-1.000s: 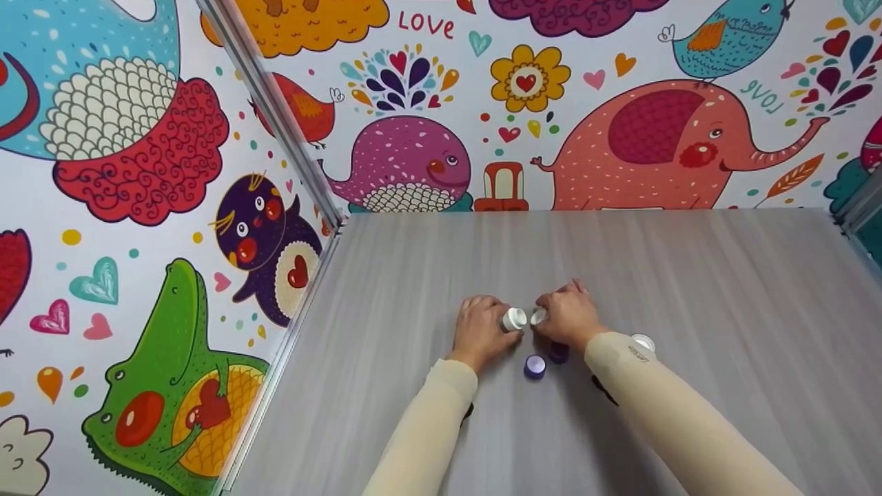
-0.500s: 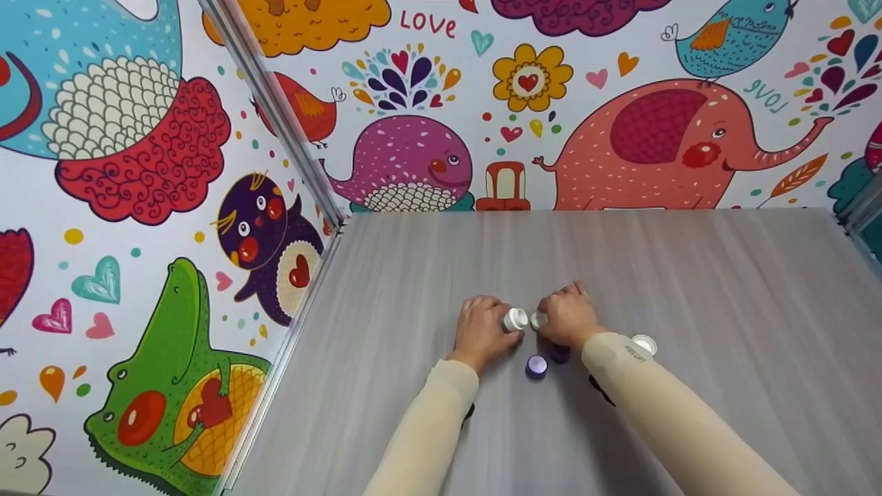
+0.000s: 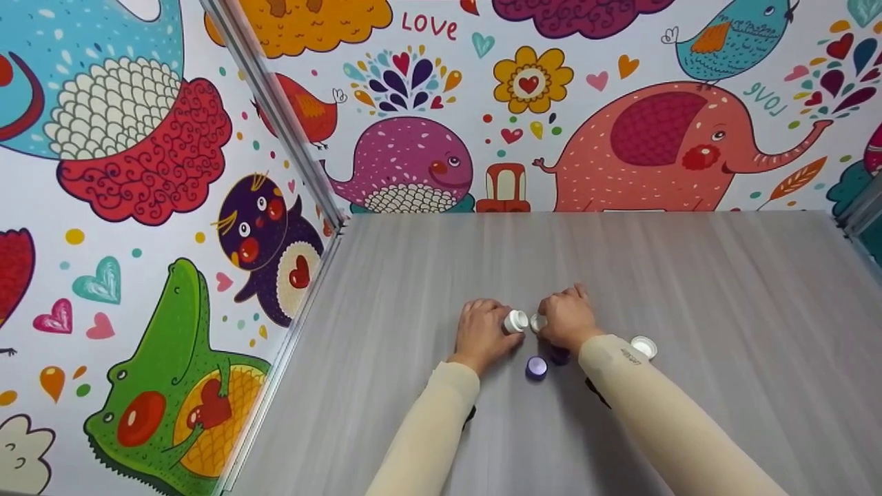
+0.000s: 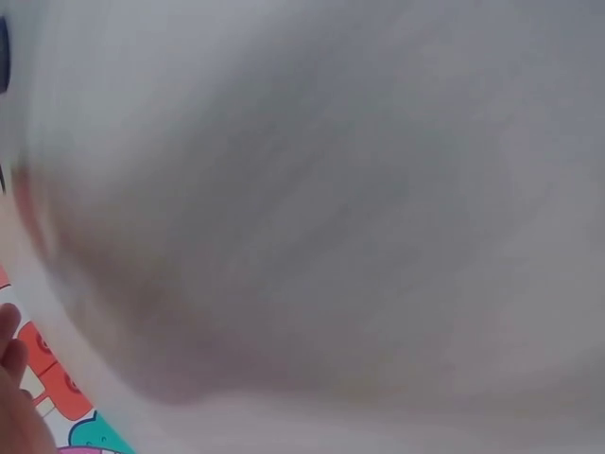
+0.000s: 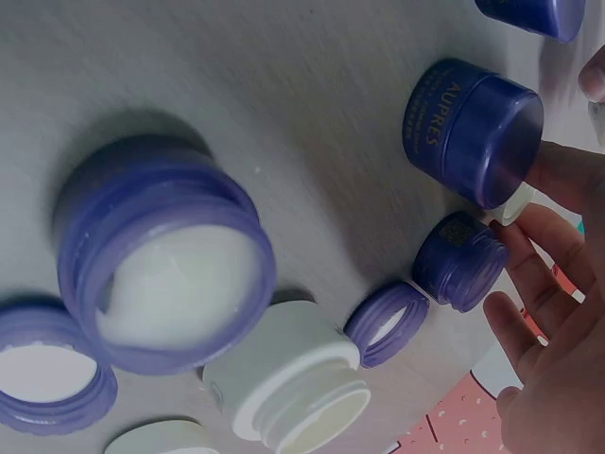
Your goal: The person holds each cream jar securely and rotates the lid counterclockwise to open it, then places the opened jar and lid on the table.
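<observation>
My left hand (image 3: 480,331) grips a small white jar (image 3: 515,322), uncapped, its mouth tipped toward the right hand. My right hand (image 3: 568,320) pinches what looks like a small white lid (image 3: 537,322), close beside that jar but apart from it. In the right wrist view, near my right fingers (image 5: 544,274), are a closed dark blue-purple jar (image 5: 473,132) and a smaller purple jar (image 5: 460,260). Closer to that camera stand a purple open jar (image 5: 175,274) with white inside and an open white jar (image 5: 293,378). The left wrist view is mostly blurred tabletop, with part of a hand (image 4: 19,407) at its edge.
Purple ring-like lids (image 5: 388,323) and a white lid (image 5: 163,440) lie among the jars. In the head view, another white lid (image 3: 643,347) lies beside the right sleeve (image 3: 661,399), which hides part of the grey wood-look table (image 3: 386,275). Patterned walls (image 3: 275,158) border the table.
</observation>
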The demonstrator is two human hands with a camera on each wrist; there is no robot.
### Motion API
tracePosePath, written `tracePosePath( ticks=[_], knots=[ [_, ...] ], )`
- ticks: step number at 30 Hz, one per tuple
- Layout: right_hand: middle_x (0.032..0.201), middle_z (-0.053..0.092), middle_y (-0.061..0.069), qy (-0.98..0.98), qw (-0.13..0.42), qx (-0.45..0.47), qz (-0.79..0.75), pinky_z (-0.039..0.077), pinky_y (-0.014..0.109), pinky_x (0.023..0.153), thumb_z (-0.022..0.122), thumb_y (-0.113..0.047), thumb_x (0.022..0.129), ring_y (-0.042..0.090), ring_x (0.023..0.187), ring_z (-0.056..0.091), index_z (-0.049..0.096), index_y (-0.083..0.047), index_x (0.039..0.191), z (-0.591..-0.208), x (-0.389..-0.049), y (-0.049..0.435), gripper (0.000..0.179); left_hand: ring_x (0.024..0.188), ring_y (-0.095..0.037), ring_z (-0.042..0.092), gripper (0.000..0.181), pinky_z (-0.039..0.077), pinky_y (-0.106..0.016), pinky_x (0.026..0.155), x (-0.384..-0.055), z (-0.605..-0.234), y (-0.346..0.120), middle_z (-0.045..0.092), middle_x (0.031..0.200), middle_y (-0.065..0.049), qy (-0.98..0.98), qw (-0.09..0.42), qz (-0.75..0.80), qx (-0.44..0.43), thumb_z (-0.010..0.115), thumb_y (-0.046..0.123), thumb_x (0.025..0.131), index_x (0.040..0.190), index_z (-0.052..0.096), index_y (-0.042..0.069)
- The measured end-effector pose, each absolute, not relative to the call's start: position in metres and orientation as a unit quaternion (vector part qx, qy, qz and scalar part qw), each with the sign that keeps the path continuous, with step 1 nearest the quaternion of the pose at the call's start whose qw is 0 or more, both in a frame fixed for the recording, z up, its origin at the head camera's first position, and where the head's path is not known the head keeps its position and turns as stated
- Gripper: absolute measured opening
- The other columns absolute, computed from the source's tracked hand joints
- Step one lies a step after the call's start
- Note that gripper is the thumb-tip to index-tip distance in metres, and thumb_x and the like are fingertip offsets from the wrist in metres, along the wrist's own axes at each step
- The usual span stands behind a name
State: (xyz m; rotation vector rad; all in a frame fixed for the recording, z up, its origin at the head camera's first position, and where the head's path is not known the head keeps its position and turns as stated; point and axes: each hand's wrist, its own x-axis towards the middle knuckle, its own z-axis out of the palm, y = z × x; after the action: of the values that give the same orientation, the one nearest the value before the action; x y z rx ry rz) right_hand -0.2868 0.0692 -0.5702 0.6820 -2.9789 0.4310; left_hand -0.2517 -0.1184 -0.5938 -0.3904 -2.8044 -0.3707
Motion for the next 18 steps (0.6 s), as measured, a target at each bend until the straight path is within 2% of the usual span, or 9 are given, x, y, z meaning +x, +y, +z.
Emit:
tracePosePath(
  ticks=[6, 18],
  knots=[
    [0.093, 0.072, 0.013, -0.966, 0.025, 0.218, 0.136, 0.023, 0.060, 0.110, 0.081, -0.013, 0.062, 0.042, 0.099, 0.059, 0.075, -0.006, 0.088, -0.5690, -0.2852, 0.0689, 0.028, 0.101, -0.014, 0.060, 0.035, 0.038, -0.033, 0.100, -0.2520, -0.5975, -0.1175, 0.069, 0.100, 0.006, -0.973, 0.138, -0.134, -0.128, 0.081, 0.047, 0.076, 0.100, 0.078, 0.021],
    [0.093, 0.072, 0.014, -0.966, 0.020, 0.210, 0.148, 0.022, 0.060, 0.110, 0.086, -0.016, 0.061, 0.041, 0.098, 0.060, 0.076, -0.006, 0.089, -0.5704, -0.2860, 0.0683, 0.031, 0.107, -0.019, 0.057, 0.043, 0.035, -0.037, 0.102, -0.2526, -0.6010, -0.1140, 0.067, 0.106, 0.001, -0.980, 0.120, -0.121, -0.105, 0.080, 0.049, 0.077, 0.108, 0.076, 0.020]
  ],
)
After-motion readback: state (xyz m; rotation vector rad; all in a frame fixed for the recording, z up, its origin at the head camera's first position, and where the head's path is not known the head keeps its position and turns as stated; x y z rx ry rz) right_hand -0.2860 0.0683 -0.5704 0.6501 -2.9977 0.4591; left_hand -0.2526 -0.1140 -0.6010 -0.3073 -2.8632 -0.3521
